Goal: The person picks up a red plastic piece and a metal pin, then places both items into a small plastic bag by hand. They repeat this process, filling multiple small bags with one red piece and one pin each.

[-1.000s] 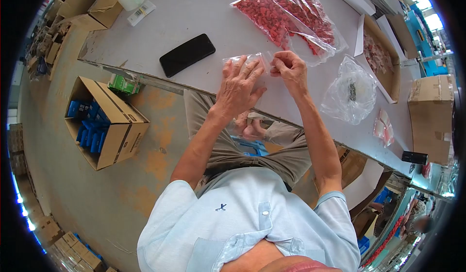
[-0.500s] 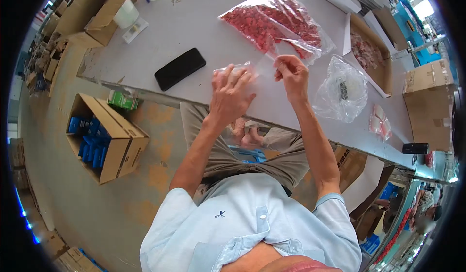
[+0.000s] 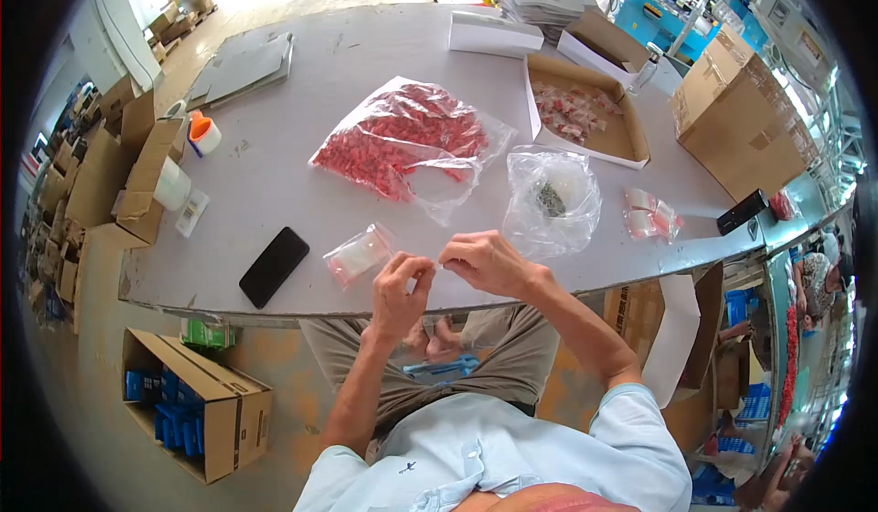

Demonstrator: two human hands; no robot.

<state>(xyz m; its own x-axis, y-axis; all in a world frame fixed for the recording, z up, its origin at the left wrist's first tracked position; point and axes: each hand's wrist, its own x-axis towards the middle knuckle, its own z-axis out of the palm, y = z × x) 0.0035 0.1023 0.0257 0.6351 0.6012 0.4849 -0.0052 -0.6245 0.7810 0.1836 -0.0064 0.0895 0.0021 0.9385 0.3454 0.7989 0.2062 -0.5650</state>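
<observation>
My left hand [image 3: 400,293] is closed in a pinch just over the near edge of the table. Opposite it, almost touching, my right hand [image 3: 489,263] pinches with its fingertips too. Whatever lies between the fingertips is too small or too clear to name. Beside my left hand is a stack of small clear plastic bags [image 3: 359,255] with red edges. Farther back lies a large clear bag of small red pieces [image 3: 402,146]. To the right of it, an open clear bag [image 3: 553,203] holds small dark pieces.
A black phone [image 3: 274,267] lies on the left of the table [image 3: 302,82]. At the right are a shallow carton [image 3: 631,137] with small filled bags, more small bags [image 3: 651,215] and a large cardboard box [image 3: 745,114]. A tape roll [image 3: 203,134] stands far left.
My left hand has lifted off the small plastic bags and now pinches close to my right hand. My right hand has drawn nearer to me. The head view has tilted up, showing more table.
</observation>
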